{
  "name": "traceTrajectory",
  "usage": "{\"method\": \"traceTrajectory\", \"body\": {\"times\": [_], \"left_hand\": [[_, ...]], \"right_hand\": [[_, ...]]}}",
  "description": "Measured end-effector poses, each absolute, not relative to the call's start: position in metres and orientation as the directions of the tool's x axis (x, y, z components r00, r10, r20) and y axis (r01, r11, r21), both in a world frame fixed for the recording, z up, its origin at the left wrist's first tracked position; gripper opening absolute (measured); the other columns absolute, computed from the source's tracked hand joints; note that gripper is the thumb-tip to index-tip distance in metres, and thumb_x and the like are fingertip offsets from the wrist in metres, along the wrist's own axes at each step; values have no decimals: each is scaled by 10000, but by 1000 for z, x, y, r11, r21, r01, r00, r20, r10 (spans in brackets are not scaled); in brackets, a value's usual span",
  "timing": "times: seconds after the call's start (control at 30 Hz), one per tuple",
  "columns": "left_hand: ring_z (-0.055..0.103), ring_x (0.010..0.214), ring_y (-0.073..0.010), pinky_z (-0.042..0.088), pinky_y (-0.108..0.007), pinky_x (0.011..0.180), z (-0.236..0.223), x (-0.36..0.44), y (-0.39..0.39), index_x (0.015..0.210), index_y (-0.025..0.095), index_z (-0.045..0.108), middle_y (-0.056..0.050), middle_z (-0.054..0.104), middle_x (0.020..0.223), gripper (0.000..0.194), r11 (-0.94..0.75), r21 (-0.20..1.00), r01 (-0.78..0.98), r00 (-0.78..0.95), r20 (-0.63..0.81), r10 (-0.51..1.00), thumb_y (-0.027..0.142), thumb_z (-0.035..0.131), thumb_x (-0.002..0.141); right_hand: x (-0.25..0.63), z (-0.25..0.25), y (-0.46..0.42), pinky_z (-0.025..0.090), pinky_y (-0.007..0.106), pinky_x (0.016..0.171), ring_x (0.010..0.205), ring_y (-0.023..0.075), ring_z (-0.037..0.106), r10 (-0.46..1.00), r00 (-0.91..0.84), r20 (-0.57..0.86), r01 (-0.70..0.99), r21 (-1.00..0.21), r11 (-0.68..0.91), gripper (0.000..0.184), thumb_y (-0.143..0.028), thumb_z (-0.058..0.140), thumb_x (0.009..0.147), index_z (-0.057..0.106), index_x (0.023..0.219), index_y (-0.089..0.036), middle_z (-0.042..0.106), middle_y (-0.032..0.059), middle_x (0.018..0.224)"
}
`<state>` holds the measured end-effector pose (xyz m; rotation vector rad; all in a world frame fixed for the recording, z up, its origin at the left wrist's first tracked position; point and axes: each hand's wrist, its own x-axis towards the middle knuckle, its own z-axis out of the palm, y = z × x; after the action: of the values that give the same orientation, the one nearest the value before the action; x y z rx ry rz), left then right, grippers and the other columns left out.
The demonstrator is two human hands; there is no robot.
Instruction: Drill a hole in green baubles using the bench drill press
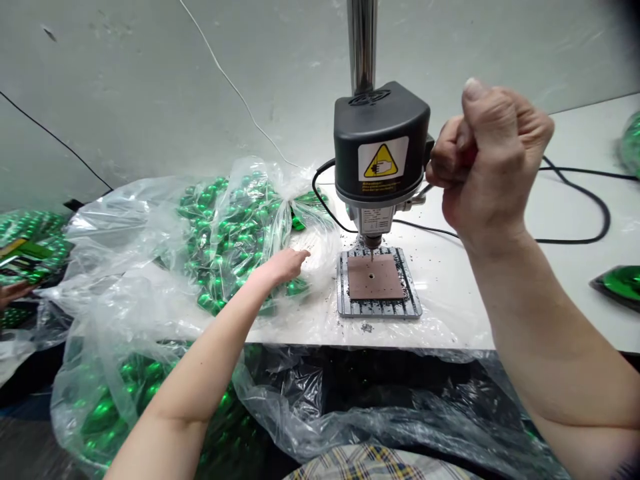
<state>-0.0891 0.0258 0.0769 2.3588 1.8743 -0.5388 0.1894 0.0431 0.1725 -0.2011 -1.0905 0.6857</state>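
Observation:
A black benchtop drill press stands in front of me with its bit above a brown square board. The board, with a small hole in it, lies on the grey slotted base. My right hand is closed in a fist at the press's right side, where a metal lever runs up to it; the grip itself is hidden by my fingers. My left hand reaches over a clear plastic bag of shiny green balls, index finger stretched out; nothing shows in it.
Another bag of green balls hangs below the table edge. Dark shavings lie around the base. A black cable loops at right, near a green piece. At far left, another person's hand is by packaged green balls.

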Motion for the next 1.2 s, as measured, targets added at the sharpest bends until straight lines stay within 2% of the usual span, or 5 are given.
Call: {"method": "traceTrajectory", "body": {"times": [0.47, 0.77, 0.9, 1.03, 1.2], "left_hand": [[690, 1091, -330, 505, -358, 866, 76, -81, 8, 1135, 228, 737, -151, 752, 1117, 329, -228, -350, 908, 55, -441, 896, 225, 730, 806], [683, 1045, -239, 507, -333, 931, 90, -101, 26, 1129, 164, 667, -134, 663, 1195, 453, -233, -131, 964, 191, -272, 943, 447, 323, 1045], [642, 1137, -386, 493, -452, 937, 109, -126, -6, 1160, 103, 607, -245, 665, 1170, 571, 193, -253, 948, -164, 129, 978, 610, 417, 977], [687, 1058, -440, 518, -481, 866, 97, -159, -36, 1151, 65, 612, -290, 711, 1034, 643, 446, -355, 822, -493, -50, 869, 649, 560, 885], [715, 1007, -352, 524, -418, 884, 83, -182, -26, 873, 195, 653, -148, 750, 891, 179, 410, 15, 912, -407, -87, 909, 372, 621, 872]], "right_hand": [[190, 172, 42, 143, 229, 325, 336, 47, 332, 595, 276, 755, -365, -490, 791, 567, -478, 785, 801, 384, 523, -191, 372, -59, 419], [191, 172, 42, 161, 248, 308, 337, 58, 337, 599, 269, 755, -371, -492, 787, 576, -511, 816, 766, 397, 518, -203, 389, -55, 421], [192, 171, 43, 176, 239, 301, 344, 55, 344, 586, 262, 766, -368, -482, 795, 575, -484, 823, 777, 398, 514, -199, 378, -59, 424], [191, 169, 44, 161, 208, 308, 348, 36, 340, 584, 275, 764, -389, -467, 794, 552, -454, 801, 812, 400, 537, -191, 379, -65, 445], [190, 170, 42, 167, 210, 295, 355, 46, 348, 616, 267, 741, -414, -489, 768, 535, -423, 798, 814, 397, 538, -200, 367, -72, 446]]}}
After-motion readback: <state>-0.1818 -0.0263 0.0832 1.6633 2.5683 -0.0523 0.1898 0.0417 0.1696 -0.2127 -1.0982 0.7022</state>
